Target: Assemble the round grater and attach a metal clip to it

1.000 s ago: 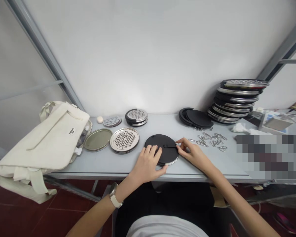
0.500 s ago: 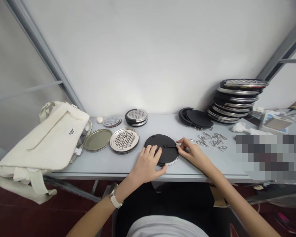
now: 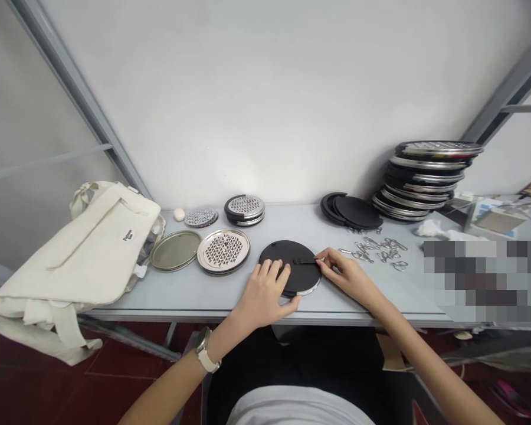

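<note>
Far left, cream bag (image 3: 77, 248), strap hanging over table (image 3: 168, 292) edge; then olive disc (image 3: 176, 250), perforated disc (image 3: 223, 252). Your left hand (image 3: 268, 292), palm down, fingers apart, rests on black disc (image 3: 301, 275) near front edge, hiding its lower left. Your right hand (image 3: 343, 274) pinches black strip (image 3: 305, 262) at right rim, fingertips covering strip's end. Metal clips (image 3: 370, 242), leaning disc stack (image 3: 427, 177); far right, pixelated patch (image 3: 484, 280).

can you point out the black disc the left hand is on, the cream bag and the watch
Black disc (image 3: 301, 277): head view, on its flat upper face.
Cream bag (image 3: 88, 265): head view, on its upper side.
Watch (image 3: 202, 339): head view, on its case.
</note>
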### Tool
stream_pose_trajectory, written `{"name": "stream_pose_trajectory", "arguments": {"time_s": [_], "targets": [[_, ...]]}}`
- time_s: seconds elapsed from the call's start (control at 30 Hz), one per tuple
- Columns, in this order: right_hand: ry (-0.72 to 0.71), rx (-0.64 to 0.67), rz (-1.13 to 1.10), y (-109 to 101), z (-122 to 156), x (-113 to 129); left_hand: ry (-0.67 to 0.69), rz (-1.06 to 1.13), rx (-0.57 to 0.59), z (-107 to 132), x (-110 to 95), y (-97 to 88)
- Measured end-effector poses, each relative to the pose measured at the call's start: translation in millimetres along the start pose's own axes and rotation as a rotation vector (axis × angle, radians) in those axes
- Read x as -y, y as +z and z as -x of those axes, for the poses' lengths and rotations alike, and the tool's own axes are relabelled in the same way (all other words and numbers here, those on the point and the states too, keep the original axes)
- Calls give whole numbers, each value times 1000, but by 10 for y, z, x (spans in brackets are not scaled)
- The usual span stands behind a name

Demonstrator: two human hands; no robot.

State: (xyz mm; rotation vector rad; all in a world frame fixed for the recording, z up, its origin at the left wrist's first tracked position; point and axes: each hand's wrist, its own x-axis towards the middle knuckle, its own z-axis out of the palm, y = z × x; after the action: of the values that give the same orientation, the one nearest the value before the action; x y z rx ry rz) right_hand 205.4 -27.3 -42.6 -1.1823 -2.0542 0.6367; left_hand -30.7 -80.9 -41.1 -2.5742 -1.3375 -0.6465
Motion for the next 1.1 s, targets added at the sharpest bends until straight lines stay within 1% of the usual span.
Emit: {"name": "stream_pose_trajectory", "arguments": {"time_s": [0.27, 0.5, 0.7, 0.97, 1.1], "targets": [[-16, -34, 29, -2, -3, 35, 3, -5, -7, 1, -5, 0], [-37, -147, 36, -4, -12, 7, 1, 0, -15, -1, -6, -3], [-95, -118, 42, -23, -10, 50, -3, 2, -9, 2, -8, -7], [-75, -148, 53, -23, -9, 3, -2, 5, -12, -3, -8, -7], [-90, -163, 77, -4, -27, -26, -6, 3, -21, -3, -12, -9]]}}
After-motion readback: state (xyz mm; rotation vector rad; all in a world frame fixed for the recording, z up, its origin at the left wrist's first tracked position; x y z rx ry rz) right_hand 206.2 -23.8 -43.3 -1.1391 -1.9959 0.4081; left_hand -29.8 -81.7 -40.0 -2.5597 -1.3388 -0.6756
